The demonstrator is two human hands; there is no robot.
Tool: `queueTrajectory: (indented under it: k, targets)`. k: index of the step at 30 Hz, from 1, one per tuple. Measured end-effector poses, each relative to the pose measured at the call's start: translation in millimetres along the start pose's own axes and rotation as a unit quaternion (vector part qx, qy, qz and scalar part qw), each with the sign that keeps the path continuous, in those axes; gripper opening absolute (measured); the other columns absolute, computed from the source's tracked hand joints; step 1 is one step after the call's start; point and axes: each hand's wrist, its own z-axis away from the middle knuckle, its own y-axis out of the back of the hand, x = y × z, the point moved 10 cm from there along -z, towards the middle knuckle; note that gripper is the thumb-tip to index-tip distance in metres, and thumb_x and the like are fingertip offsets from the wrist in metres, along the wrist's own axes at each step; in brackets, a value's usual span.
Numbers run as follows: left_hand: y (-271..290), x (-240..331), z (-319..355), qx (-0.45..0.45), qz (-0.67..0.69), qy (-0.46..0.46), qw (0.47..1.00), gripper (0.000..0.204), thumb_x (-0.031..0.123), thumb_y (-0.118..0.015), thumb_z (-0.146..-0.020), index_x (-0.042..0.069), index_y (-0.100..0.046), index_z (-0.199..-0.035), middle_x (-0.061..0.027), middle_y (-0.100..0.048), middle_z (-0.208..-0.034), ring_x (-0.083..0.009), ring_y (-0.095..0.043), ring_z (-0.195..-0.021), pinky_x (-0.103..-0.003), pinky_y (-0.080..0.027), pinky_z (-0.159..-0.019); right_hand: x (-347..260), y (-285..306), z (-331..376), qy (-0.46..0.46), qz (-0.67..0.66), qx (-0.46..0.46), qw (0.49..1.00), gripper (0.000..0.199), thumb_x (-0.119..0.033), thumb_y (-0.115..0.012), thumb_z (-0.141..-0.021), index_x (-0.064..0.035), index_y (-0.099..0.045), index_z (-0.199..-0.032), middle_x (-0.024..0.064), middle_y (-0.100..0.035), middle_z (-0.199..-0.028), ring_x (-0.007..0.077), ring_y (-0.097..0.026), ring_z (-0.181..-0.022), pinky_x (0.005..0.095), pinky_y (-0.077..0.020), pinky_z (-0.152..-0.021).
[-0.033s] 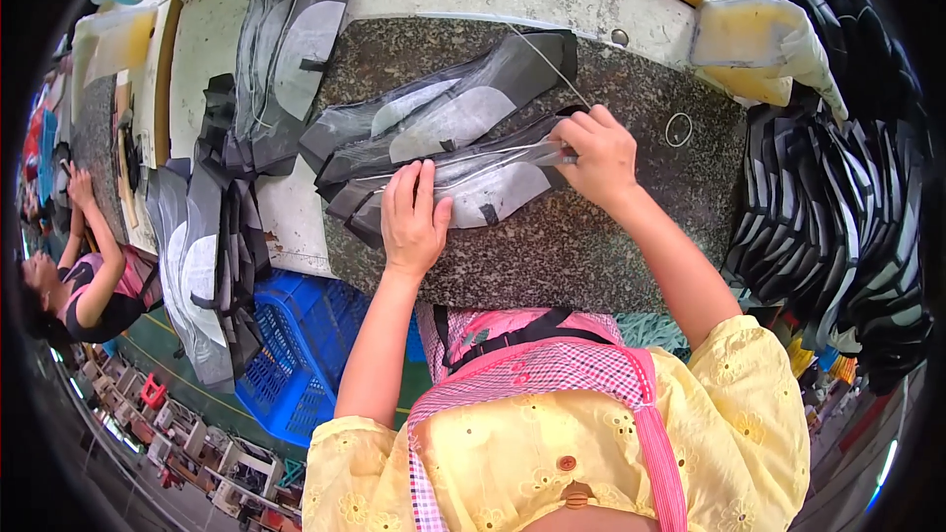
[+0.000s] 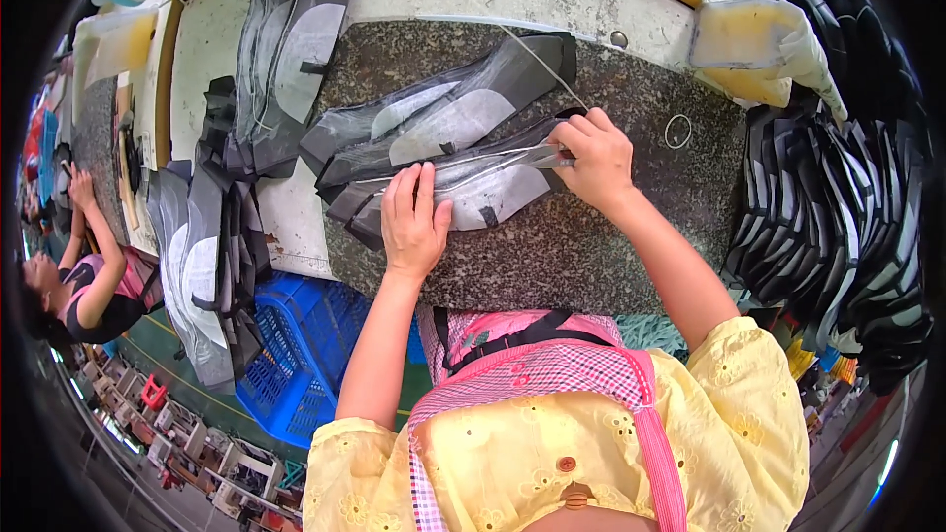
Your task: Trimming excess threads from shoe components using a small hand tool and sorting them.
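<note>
Several grey-and-white flat fabric pieces (image 2: 443, 123) lie overlapped on a speckled stone slab (image 2: 611, 256). My left hand (image 2: 414, 217) presses flat, fingers together, on the nearest piece (image 2: 493, 199). At that piece's right end my right hand (image 2: 591, 163) is closed around a thin metal tool (image 2: 537, 156), whose tip points left along the fabric edge. A pale thread (image 2: 542, 64) runs from the slab's far edge toward my right hand. A small ring (image 2: 678, 131) lies on the slab just right of that hand.
More grey pieces are stacked at the far left (image 2: 286, 49) and hang off the bench edge (image 2: 207, 256). Black pieces pile up on the right (image 2: 838, 217). A yellow block (image 2: 739, 39) sits far right, a blue crate (image 2: 296, 355) below, and another person (image 2: 89, 276) at left.
</note>
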Motion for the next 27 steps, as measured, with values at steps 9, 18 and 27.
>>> queueTrajectory:
  k: [9, 18, 27]
  targets:
    - [-31, 70, -50, -0.038, 0.042, -0.083, 0.995, 0.045, 0.016, -0.063, -0.074, -0.002, -0.053, -0.114, -0.0148, -0.052, -0.109, -0.0289, -0.050, -0.101, -0.038, -0.041, -0.086, 19, -8, -2, -0.076, -0.050, 0.014, 0.996, 0.019, -0.011, -0.070, -0.059, -0.0122, -0.054, -0.069, 0.0000, -0.051, -0.069, 0.0219, -0.052, -0.072, 0.0349, -0.0460, -0.058]
    - [-43, 70, -49, -0.068, -0.031, -0.073, 0.995, 0.055, 0.026, -0.067, -0.072, -0.001, -0.051, -0.117, -0.0129, -0.047, -0.112, -0.0285, -0.044, -0.105, -0.037, -0.040, -0.087, 24, -11, -16, -0.089, -0.046, 0.019, 0.995, 0.023, -0.008, -0.073, -0.056, -0.0107, -0.054, -0.069, 0.0007, -0.052, -0.068, 0.0218, -0.052, -0.071, 0.0346, -0.0446, -0.058]
    - [-46, 69, -73, -0.149, -0.020, -0.034, 0.988, 0.043, 0.024, -0.067, -0.072, 0.001, -0.057, -0.106, -0.0104, -0.053, -0.099, -0.0265, -0.049, -0.098, -0.037, -0.044, -0.077, 24, 46, -33, -0.047, 0.033, 0.219, 0.974, 0.021, -0.004, -0.068, -0.061, -0.0117, -0.056, -0.076, 0.0020, -0.058, -0.082, 0.0226, -0.056, -0.081, 0.0345, -0.0478, -0.061]
